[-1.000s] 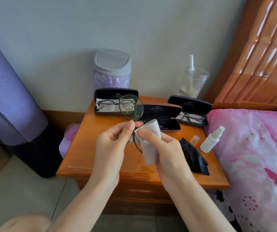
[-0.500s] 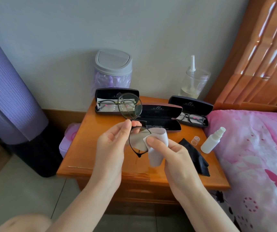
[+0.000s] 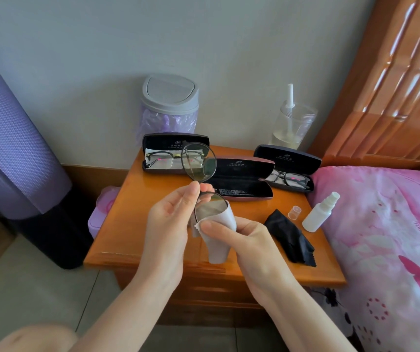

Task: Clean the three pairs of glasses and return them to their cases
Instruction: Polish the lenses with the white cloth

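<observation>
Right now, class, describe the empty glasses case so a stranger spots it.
Find the orange wooden nightstand beside the pink bed. Toward its back, the empty glasses case lies open between the left case and right case. Only it holds no glasses.

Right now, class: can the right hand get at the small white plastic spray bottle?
Probably, once freed: the right hand pinches a pale grey cloth; only a flat black cloth lies between it and the white spray bottle.
</observation>
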The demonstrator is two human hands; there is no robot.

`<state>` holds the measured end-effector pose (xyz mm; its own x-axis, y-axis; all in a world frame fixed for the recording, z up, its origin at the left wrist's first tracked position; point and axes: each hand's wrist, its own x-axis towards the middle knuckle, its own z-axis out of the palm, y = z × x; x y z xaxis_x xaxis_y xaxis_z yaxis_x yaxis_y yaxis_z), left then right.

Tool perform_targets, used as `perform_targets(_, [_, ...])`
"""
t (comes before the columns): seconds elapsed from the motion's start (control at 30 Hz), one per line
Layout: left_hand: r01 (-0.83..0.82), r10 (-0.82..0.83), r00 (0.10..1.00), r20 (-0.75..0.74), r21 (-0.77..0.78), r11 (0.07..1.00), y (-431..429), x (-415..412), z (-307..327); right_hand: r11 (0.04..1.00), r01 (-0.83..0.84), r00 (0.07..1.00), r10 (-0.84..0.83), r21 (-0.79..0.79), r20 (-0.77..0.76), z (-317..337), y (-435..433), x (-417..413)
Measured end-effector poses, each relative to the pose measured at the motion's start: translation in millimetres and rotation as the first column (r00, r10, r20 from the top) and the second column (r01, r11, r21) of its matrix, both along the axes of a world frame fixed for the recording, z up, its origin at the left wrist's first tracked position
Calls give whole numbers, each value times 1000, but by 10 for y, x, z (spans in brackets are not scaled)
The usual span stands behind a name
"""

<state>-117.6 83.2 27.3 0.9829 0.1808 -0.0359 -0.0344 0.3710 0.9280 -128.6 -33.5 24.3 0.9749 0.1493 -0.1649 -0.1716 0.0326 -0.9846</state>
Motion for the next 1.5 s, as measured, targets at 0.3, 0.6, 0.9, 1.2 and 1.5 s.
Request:
perform_targets(0.3, [10, -13, 1000, 24, 100, 995, -44, -36, -24, 996, 79, 996, -81, 48, 30, 51, 45, 98])
perform_targets(0.6, [-6, 4, 999, 32, 37, 999, 20, 3, -15, 996, -6, 999, 11, -91, 46, 51, -8, 24])
perform_targets(0.9, [6, -5, 999, 42, -13, 1000, 55, 26, 3, 992, -47, 998, 53, -120, 41, 18, -85, 0])
perform_targets(1.2, [-30, 11, 992, 127, 150, 988, -38, -30, -10, 995, 87, 995, -89, 57, 36, 6, 92, 45])
perform_targets(1.5, [-45, 27, 992, 122, 149, 988, -17, -27, -12, 989, 118, 989, -125, 86, 74, 44, 145, 53])
